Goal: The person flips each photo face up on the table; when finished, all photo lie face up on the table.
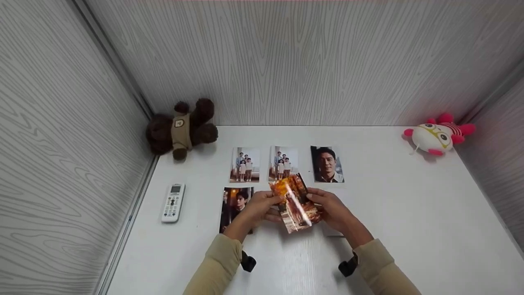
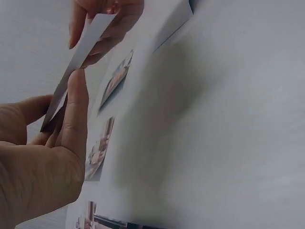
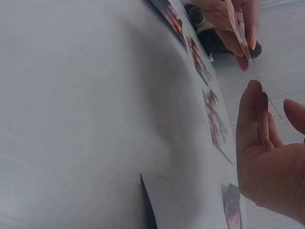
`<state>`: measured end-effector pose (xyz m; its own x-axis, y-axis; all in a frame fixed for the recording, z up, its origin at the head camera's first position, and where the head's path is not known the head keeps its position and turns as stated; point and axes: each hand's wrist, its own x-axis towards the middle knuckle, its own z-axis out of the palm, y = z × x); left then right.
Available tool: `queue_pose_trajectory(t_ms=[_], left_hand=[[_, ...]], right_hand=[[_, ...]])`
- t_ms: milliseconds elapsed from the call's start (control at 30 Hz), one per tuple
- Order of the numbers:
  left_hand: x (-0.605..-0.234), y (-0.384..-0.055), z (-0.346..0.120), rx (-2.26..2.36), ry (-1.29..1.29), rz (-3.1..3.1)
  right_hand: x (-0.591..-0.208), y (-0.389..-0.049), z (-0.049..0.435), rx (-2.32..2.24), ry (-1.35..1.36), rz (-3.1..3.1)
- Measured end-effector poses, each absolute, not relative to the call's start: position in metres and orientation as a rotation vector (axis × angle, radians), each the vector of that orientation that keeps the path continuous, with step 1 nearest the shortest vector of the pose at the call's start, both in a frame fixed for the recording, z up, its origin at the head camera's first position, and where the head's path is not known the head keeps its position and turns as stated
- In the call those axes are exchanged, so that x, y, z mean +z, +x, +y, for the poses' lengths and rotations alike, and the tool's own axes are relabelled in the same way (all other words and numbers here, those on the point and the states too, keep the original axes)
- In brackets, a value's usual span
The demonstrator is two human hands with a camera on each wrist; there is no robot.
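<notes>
A glossy photo print (image 1: 292, 200) with an orange autumn scene is held up over the table, tilted, a streak of glare across it. My left hand (image 1: 262, 206) pinches its left edge between thumb and fingers. At the opposite edge my right hand (image 1: 332, 208) grips it the same way. In the left wrist view the print (image 2: 78, 59) appears nearly edge-on, pale side showing. Under my left forearm lies a dark portrait photo (image 1: 227, 205), partly covered. A white card (image 3: 176, 200) lies beneath my right hand, mostly hidden in the head view.
Behind the hands lie two matching family photos (image 1: 245, 164) (image 1: 283, 162) and a portrait photo (image 1: 327, 164) in a row. A white remote control (image 1: 173, 203) lies at the left. A brown teddy bear (image 1: 180, 129) and a pink-and-white plush toy (image 1: 438, 135) occupy the back corners.
</notes>
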<state>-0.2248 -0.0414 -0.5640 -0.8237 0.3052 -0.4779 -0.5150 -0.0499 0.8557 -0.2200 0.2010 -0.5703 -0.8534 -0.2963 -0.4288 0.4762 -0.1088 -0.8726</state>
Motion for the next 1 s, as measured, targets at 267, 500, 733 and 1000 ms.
queue_pose_trajectory(t_ms=[267,500,733,1000], left_hand=[[-0.573,-0.229,-0.045,1.900,-0.260,1.781],[-0.583,-0.222,-0.046,1.975,-0.353,1.867],[-0.585,-0.217,-0.046,1.923,-0.386,1.927],[-0.591,-0.216,-0.049,1.926,-0.393,1.921]], right_hand=[[-0.584,-0.215,0.193,-1.926,0.216,1.717],[-0.591,-0.213,0.190,-1.899,0.244,1.777],[-0.598,-0.212,0.187,-1.871,0.186,1.774],[-0.594,-0.210,0.187,-1.836,0.177,1.816]])
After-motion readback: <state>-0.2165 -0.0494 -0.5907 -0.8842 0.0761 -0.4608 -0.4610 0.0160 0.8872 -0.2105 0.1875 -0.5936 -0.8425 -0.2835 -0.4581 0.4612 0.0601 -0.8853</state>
